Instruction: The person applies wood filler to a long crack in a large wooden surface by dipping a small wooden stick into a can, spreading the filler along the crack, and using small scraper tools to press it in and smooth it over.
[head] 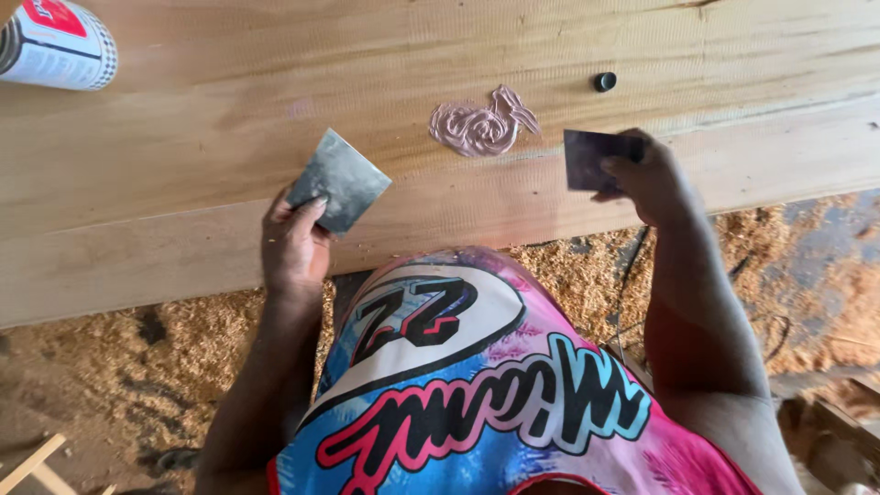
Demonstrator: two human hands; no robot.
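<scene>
My left hand grips a thin grey metal scraper blade by its lower corner, held over the wide wooden board. A second, darker square blade is pinched in my right hand at the board's near edge. Between the two blades, slightly farther away, a swirled blob of pinkish filler paste lies on the wood. Neither blade touches the paste.
A small black cap rests on the board beyond the paste. A white and red can lies on its side at the far left. Sawdust covers the floor below the board, with a dark cable trailing through it.
</scene>
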